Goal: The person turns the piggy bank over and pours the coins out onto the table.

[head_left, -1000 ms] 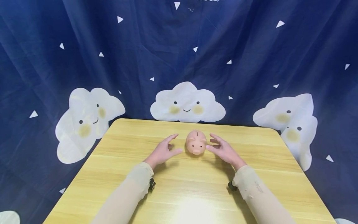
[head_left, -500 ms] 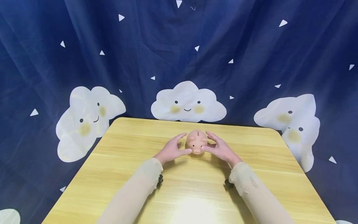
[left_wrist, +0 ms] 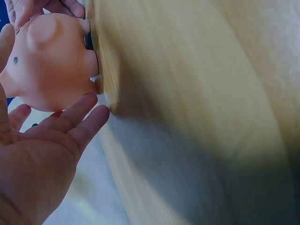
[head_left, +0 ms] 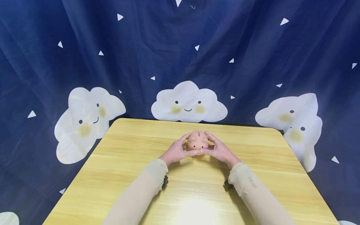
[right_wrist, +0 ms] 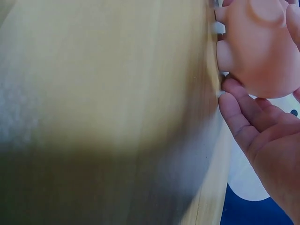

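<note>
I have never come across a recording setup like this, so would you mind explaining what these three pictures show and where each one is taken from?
There is no machine here: a person works with two bare hands and wears three cameras. The wide picture comes from a camera on the head, looking forward and down. It shows a wooden table in front of a dark blue curtain printed with smiling clouds. On the table stands a small pink piggy bank with a coin slot on top. The left hand and the right hand cup it from either side, fingers curled round its body.

The other two pictures come from cameras on the wrists, so they look tilted and very close. The left wrist view shows that hand's palm and fingers beside the pig; the right wrist view shows the same from the other side, with the pig's feet on the table.
</note>
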`<state>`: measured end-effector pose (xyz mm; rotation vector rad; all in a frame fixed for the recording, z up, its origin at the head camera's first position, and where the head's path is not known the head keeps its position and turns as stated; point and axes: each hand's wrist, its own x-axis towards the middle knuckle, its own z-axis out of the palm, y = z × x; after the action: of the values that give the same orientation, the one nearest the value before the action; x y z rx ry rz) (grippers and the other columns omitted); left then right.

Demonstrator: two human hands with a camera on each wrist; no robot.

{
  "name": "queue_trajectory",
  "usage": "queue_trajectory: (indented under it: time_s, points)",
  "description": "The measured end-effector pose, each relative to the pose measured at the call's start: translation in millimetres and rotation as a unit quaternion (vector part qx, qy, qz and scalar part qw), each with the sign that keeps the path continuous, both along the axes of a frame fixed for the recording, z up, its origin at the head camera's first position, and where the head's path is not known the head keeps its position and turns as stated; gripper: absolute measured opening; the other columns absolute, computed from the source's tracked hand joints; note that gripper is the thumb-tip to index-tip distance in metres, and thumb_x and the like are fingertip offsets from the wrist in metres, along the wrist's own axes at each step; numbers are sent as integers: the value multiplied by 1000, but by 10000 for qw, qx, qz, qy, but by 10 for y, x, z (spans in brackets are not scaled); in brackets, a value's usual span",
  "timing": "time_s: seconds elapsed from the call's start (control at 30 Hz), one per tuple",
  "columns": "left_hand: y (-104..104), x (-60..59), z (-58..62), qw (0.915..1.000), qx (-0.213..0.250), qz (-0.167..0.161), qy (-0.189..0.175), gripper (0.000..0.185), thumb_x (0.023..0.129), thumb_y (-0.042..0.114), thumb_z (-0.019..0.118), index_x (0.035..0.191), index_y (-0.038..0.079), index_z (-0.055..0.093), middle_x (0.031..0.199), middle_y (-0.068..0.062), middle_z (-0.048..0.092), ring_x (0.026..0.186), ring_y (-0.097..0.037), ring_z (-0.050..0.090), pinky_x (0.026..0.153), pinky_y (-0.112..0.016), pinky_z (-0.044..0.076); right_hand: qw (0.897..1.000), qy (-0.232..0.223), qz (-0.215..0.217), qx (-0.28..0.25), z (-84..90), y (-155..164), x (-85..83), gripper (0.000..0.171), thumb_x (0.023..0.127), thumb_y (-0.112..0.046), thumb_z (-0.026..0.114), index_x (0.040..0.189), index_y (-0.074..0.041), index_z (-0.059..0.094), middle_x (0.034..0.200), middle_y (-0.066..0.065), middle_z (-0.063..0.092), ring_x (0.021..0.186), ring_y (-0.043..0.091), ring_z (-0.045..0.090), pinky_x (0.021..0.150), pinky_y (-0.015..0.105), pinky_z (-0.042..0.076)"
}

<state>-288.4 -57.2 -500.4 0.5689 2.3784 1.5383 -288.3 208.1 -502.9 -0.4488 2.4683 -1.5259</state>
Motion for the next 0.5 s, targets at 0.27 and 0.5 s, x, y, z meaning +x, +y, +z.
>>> queue_trajectory:
  time_s: [0.27,0.5]
  points:
    - [21,20,9,10000,45,-51,49,105,87,39,91,170,30,27,166,-11,48,134,-34,66,113,-49,56,9999,116,109,-48,-32,-8,1,111,88,-27,91,172,-17,20,170,24,35,123,37,72,105,46,60]
    - [47,14,-17,9999,2,-60,111,111,84,31,93,171,31,25,166,-9,49,132,-34,66,116,-50,54,9996,129,204,-158,-32,-28,19,114,87,-22,92,173,-15,17,170,24,34,122,39,72,104,47,61]
